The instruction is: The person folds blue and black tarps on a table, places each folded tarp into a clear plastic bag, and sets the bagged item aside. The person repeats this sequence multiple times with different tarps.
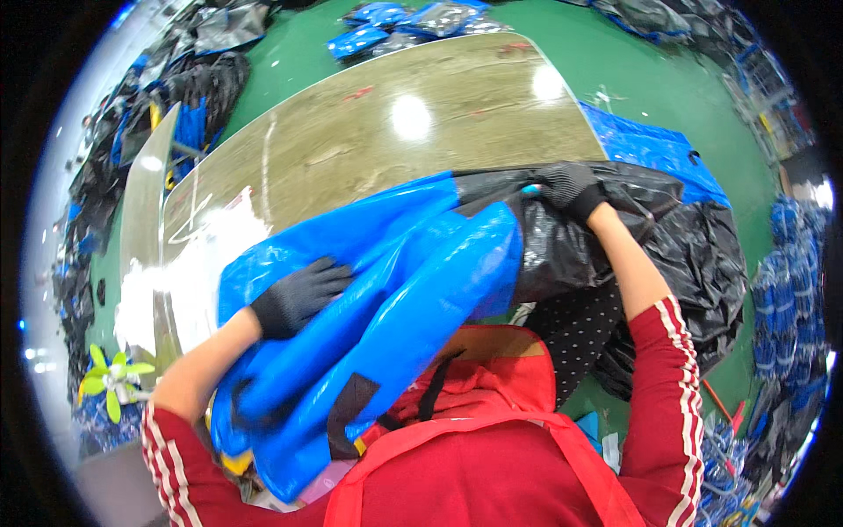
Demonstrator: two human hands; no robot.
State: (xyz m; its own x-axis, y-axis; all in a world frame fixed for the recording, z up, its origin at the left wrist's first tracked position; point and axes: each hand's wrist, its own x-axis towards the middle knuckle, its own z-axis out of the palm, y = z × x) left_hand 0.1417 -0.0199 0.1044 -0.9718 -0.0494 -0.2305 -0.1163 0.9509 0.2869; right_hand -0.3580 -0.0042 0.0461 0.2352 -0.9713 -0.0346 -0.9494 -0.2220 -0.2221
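Note:
A large blue and black plastic tarp (pixel 430 263) lies bunched over the near edge of the table and hangs down toward my lap. My left hand (pixel 303 297), in a dark knit glove, rests on the blue part with its fingers stretched out. Farther to the right, my gloved right hand (pixel 569 190) is closed on the tarp's black part near the seam between the two colours. A small light-blue spot shows at that hand's fingertips; what it is, I cannot make out. Black plastic spills off the table's right side.
The glossy wood-patterned table (pixel 351 132) stretches away from me. Blue and black bundles (pixel 395 26) lie on the green floor (pixel 290 53) beyond it. Piles of dark plastic (pixel 202 97) line the left, near a small green-bladed fan (pixel 112 381). Blue bundles (pixel 781 290) are stacked at right.

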